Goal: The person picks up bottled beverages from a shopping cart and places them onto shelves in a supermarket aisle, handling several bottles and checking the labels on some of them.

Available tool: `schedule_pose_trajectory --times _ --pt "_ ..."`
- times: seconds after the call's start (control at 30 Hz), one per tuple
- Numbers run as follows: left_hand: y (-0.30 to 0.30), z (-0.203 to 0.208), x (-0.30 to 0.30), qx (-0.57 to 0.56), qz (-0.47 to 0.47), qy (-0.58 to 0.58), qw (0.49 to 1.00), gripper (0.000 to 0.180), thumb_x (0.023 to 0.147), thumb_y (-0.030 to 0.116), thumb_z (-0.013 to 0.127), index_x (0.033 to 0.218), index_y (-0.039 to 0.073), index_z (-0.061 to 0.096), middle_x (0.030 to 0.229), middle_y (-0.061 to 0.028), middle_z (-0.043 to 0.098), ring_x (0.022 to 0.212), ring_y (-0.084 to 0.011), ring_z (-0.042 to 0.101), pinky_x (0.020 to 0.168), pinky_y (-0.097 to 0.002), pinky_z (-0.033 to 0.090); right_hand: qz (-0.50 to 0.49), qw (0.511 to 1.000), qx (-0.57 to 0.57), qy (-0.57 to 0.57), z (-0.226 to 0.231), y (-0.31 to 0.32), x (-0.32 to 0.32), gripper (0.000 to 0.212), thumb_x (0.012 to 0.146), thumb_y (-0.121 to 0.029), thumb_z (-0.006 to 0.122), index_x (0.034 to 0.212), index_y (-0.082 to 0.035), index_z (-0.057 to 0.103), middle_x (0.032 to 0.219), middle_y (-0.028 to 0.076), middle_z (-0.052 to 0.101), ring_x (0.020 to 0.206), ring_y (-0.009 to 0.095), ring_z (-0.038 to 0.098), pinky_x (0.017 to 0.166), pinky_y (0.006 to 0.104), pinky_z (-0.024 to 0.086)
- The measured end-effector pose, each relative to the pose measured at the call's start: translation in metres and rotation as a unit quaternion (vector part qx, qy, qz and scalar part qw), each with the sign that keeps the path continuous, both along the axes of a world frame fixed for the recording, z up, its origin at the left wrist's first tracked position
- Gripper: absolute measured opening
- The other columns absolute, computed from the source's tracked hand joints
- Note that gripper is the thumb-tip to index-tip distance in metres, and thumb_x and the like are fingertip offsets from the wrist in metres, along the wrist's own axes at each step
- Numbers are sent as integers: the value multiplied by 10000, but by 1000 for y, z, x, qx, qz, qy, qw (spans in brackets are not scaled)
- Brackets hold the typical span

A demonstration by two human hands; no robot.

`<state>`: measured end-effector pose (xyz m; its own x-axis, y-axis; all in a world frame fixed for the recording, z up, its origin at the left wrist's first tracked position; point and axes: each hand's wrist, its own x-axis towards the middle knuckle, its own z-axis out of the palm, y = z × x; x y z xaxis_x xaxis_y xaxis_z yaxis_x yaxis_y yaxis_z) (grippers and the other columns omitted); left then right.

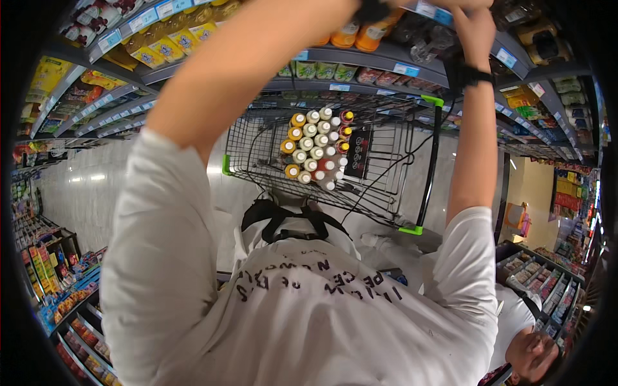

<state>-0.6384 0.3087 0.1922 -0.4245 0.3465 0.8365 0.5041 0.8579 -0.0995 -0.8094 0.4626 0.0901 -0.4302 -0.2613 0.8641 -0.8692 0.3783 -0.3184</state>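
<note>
Both my arms reach up to the shelf at the top of the view, each with a black band at the wrist. My right hand (475, 32) is raised in front of the shelf edge, its fingertips running up to the picture's top rim. Only a strip of skin shows beside it at the rim, apparently my left hand (467, 3), mostly cut off. What either hand holds, if anything, I cannot make out. Closest to them are dark and clear bottles (432, 40) and orange-filled bottles (370, 36) on the shelf.
Below my arms stands a wire shopping cart (400, 209) with green corners, holding several bottles (315, 141) with white, orange and yellow caps. Stocked shelves (96, 55) curve along both sides. Another person (515, 321) is at lower right, near a display of packages (534, 276).
</note>
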Motion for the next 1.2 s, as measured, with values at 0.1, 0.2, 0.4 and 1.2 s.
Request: schedule_pose_trajectory --times 0.1,0.2,0.4,1.2 --pt "-49 -90 102 183 42 -116 975 167 867 192 661 995 94 703 834 -100 706 690 -252 681 623 -310 534 -79 996 -9 42 -57 7 55 319 889 -219 668 1104 15 643 1069 172 676 911 317 667 802 365 519" --pt "-108 -204 182 434 77 -246 863 129 864 95 649 955 14 689 856 -103 700 764 -198 692 676 -292 532 -72 986 14 -149 -152 15 152 96 907 -51 578 954 1 644 951 126 671 859 244 643 779 341 506" --pt "-169 -420 339 539 314 -431 652 215 810 98 643 1000 3 674 965 -161 693 898 -307 672 779 -360 519 60 784 324 -526 -394 -35 302 193 834 -116 625 1002 -41 683 904 148 706 801 262 696 735 343 541" --pt "-152 -489 310 430 116 -540 715 624 717 233 771 1281 88 549 1240 -165 595 1135 -363 563 965 -424 463 88 758 453 -461 -354 -145 331 416 786 -343 701 1048 -71 527 695 182 654 666 381 653 594 467 508"
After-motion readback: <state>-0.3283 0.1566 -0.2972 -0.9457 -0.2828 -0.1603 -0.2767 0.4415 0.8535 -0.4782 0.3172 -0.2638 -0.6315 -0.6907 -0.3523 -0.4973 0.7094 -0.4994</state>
